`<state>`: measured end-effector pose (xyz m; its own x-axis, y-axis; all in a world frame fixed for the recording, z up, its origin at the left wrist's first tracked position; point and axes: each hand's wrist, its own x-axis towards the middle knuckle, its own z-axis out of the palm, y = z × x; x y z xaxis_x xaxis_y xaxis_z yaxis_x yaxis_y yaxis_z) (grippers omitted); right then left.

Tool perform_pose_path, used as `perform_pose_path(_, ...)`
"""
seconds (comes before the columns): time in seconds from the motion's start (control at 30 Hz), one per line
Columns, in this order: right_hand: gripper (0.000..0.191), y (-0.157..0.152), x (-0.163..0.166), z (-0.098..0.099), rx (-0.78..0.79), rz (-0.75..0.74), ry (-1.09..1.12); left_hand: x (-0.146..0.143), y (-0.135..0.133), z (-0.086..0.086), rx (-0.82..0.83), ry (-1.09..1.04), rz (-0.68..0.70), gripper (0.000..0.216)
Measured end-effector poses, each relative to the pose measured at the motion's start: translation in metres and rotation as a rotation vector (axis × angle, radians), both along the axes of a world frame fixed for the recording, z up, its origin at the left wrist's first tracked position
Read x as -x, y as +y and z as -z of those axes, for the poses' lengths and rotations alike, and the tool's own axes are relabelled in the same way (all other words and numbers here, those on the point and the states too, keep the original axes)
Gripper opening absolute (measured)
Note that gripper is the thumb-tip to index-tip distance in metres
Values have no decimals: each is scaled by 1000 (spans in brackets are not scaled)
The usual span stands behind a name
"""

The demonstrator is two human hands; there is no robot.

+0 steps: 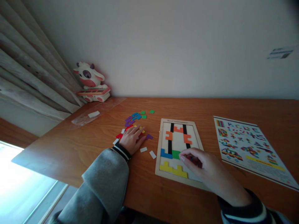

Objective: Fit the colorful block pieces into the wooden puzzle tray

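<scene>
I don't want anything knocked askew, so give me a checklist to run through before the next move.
1. Board lying flat on the table: ok.
2. Printed sheet face up and uncovered by the hands: ok.
3. Loose pieces all in full view: not ok; the left hand partly covers some.
4. Board's lower right part in view: not ok; the right hand is over it.
5. Right fingertips gripping the green piece beside them: cannot tell.

No text is legible. Print on the puzzle board (177,140)'s upper edge, the pattern sheet (248,149) and the wall label (280,53) is blurred.
</scene>
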<state>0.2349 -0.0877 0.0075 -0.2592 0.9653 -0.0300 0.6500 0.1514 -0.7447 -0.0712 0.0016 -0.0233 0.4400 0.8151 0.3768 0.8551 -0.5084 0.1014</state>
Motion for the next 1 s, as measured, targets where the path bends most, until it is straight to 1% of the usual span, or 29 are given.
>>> perform_pose_path(0.07, 26, 1, 1, -1, -46, 26, 7, -7, 4, 3, 27, -4, 13, 43)
perform_pose_path(0.13, 28, 3, -1, 0, -80, 51, 3, -10, 8, 5, 38, -49, 46, 37)
perform_pose_path(0.23, 30, 5, -5, 4, -85, 59, -3, -9, 11, 8, 39, -111, 95, 26)
perform_pose_path(0.37, 31, 7, -8, 8, -92, 60, -14, -7, 11, 9, 21, -138, 107, 21)
perform_pose_path(0.43, 30, 6, -10, 7, -99, 53, -27, -6, 10, 8, 8, -154, 102, 23)
perform_pose_path(0.5, 30, 5, -11, 5, -106, 57, -28, -6, 10, 5, -9, -173, 96, 30)
perform_pose_path(0.6, 30, 4, -13, 2, -112, 109, -17, -10, 6, -2, -40, -217, 126, 38)
perform_pose_path(0.67, 31, 2, -11, 0, -73, 139, 21, -20, -2, -7, -69, -288, 228, 36)
perform_pose_path(0.73, 34, -1, -5, -1, 6, 136, 119, -35, -15, -13, -91, -366, 400, 36)
perform_pose_path(0.8, 38, -4, 3, -2, 93, 101, 251, -54, -33, -16, -118, -404, 560, 42)
perform_pose_path(0.87, 40, -6, 11, -2, 156, 42, 352, -71, -51, -18, -86, -404, 706, 47)
perform_pose_path(0.93, 37, -7, 16, -2, 192, -29, 397, -85, -65, -19, -85, -406, 791, 50)
perform_pose_path(1.0, 32, -7, 18, -1, 202, -79, 404, -92, -72, -19, -78, -400, 811, 48)
